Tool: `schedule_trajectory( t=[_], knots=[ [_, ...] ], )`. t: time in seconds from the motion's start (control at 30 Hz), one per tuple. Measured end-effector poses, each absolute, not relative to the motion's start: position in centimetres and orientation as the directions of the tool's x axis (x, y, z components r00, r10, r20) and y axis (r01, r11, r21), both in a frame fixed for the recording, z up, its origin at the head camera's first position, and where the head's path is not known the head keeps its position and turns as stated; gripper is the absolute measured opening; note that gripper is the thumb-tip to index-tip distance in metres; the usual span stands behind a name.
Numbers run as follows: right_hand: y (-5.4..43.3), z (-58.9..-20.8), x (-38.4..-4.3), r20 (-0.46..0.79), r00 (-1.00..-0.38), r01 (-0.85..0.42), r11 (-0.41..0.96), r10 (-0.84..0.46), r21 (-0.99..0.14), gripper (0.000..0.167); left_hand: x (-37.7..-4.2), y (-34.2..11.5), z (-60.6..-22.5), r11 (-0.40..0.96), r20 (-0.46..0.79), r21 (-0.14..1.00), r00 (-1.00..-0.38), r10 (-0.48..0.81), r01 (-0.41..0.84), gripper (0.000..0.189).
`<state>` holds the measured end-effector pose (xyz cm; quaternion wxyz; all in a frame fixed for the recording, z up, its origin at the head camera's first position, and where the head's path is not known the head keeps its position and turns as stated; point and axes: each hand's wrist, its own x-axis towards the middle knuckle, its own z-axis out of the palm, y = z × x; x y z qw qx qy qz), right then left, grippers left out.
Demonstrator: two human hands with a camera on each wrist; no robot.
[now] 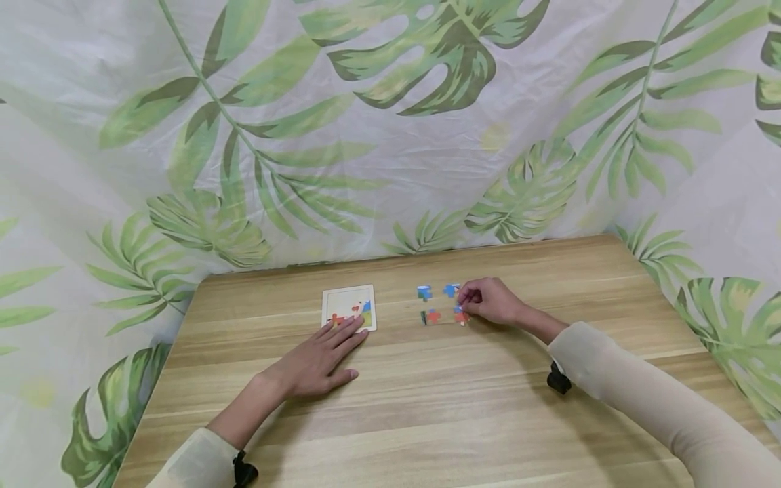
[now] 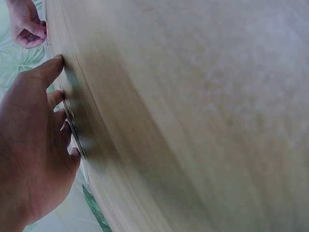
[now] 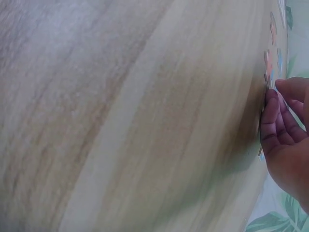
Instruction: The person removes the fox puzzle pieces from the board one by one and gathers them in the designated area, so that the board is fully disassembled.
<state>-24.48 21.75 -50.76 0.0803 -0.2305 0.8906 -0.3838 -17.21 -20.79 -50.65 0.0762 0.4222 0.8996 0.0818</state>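
My left hand lies flat with its fingers spread, the fingertips on the lower edge of a small white-rimmed puzzle board. The board bears a picture in red, blue and yellow, partly hidden under those fingers. To the right, my right hand has thumb and fingertips drawn together, pinching the lower right jigsaw piece, red and blue, at its upper edge. Close by its fingers is a blue jigsaw piece. Left of these lie a blue and green piece and a red and green piece.
The wooden table ends at the back against a leaf-patterned cloth. A black wrist strap shows under the right sleeve, and another black strap under the left.
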Motion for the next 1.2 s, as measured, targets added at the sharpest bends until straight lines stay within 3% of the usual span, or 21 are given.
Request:
schedule_trajectory(
  t=[0.3, 1.2],
  knots=[
    [21.1, -49.8, -24.2, 0.068, -0.878, -0.369, 0.581, -0.474, -0.725, 0.008, -17.2, -20.9, -50.7, 0.628, -0.063, 0.207, -0.63, 0.774, 0.75, 0.072],
    [12.6, -48.4, -25.2, 0.111, -0.771, -0.498, 0.485, -0.627, -0.719, 0.013, -17.3, -21.0, -51.0, 0.621, -0.05, 0.22, -0.627, 0.777, 0.752, 0.072]
  ],
)
